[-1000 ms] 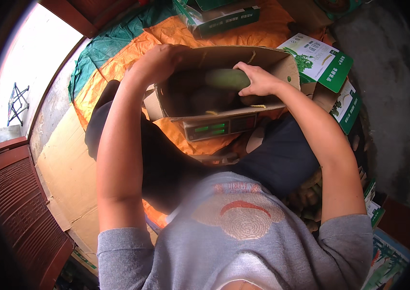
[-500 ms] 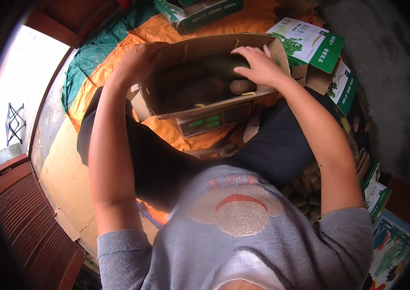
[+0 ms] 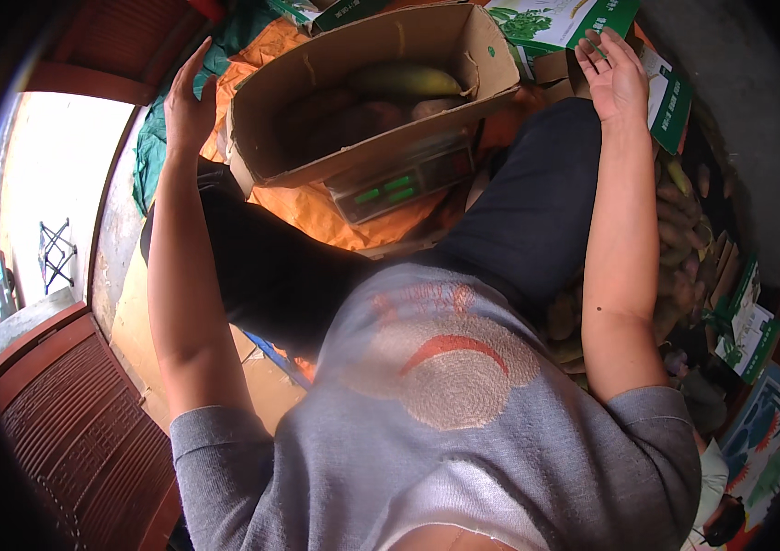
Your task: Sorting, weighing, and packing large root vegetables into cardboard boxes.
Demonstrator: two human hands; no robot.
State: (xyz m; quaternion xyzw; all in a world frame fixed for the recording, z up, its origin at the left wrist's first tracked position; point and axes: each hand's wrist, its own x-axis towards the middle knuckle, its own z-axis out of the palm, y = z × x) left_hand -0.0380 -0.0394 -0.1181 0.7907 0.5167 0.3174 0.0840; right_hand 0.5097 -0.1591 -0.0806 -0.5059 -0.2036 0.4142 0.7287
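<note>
An open cardboard box (image 3: 381,147) stands in front of me, tilted a little in the view. A long green gourd-like vegetable (image 3: 408,81) lies in it, beside several brownish roundish vegetables (image 3: 353,124) in shade, whose kind I cannot make out. Under the box's near side a weighing scale (image 3: 404,184) shows lit green digits. To the left of the box my left hand (image 3: 190,108) is raised, thumb and fingers apart, touching nothing. My right hand (image 3: 615,81) is up beyond the box's right end, fingers spread and holding nothing, near a green-and-white carton (image 3: 560,23).
Orange sheeting (image 3: 362,237) lies under the scale, with green sheeting (image 3: 147,161) at the left. A heap of long tubers (image 3: 679,225) spreads to my right, near another green-and-white carton (image 3: 746,335). Dark red carved wood (image 3: 87,413) and flattened cardboard (image 3: 271,390) are at lower left.
Both hands have come off the box and moved outward, the left to the left, the right to the right. The box and scale sit higher in the view.
</note>
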